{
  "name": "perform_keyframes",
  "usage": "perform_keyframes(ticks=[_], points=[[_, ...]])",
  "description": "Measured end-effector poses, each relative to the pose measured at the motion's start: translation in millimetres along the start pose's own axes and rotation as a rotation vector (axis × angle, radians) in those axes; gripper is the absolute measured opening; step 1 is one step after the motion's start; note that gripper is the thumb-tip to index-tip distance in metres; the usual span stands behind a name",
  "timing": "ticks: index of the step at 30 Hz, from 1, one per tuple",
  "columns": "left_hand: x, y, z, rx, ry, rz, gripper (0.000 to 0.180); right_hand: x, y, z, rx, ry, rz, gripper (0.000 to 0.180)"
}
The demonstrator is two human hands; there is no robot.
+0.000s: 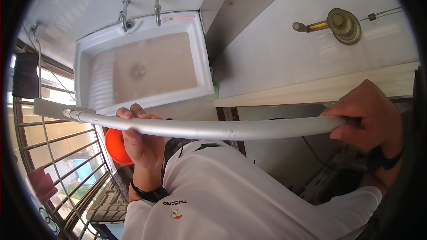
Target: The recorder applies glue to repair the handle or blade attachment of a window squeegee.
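Note:
A long silver pole (200,130) lies across the view in front of my body, nearly level. At its left end, past a narrower joint, is a flat grey plate (60,108), like the head of a flat mop. My left hand (141,140) grips the pole toward that end, thumb on the near side and fingertips over the far side. Around the right end my right hand (367,115) is closed, covering the tip. Just left of my left hand, below the pole, shows a round orange-red container (116,146), partly hidden.
Beyond the pole stands a white sink (202,64) holding cloudy water, with taps (157,9) above it. A bronze crank (340,24) sticks out from the white wall at right. Barred windows (53,140) run along the left, beside a hanging dark cloth (26,75).

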State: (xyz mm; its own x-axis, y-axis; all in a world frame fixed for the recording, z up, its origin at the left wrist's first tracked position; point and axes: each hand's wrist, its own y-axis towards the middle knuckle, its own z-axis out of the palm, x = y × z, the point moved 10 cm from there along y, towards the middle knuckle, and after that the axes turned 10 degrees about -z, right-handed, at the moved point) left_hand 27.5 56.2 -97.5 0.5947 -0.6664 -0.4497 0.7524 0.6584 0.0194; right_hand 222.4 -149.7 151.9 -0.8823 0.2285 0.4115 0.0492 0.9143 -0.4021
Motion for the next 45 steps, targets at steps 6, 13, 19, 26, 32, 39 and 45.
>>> perform_keyframes(ticks=[6,13,19,26,32,39,45], points=[[-13,7,11,0.061,0.026,0.029,0.034,17,-12,1,-0.215,-0.501,0.069,0.052],[-16,6,50,0.287,-0.149,0.040,0.035,21,-19,-11,-0.241,-0.480,0.057,0.058],[-21,4,67,0.335,-0.046,0.083,0.037,20,-21,-9,-0.246,-0.436,0.086,0.062],[-18,0,59,0.154,-0.043,0.058,0.033,11,-18,-7,-0.194,-0.352,0.136,0.064],[-14,-4,55,0.142,-0.092,0.016,0.036,8,-14,-1,-0.170,-0.273,0.168,0.063],[-19,-10,54,0.132,-0.061,0.034,0.035,9,-11,4,-0.169,-0.231,0.178,0.067],[-18,-8,52,0.114,-0.025,0.009,0.036,6,-13,10,-0.135,-0.180,0.235,0.066]])
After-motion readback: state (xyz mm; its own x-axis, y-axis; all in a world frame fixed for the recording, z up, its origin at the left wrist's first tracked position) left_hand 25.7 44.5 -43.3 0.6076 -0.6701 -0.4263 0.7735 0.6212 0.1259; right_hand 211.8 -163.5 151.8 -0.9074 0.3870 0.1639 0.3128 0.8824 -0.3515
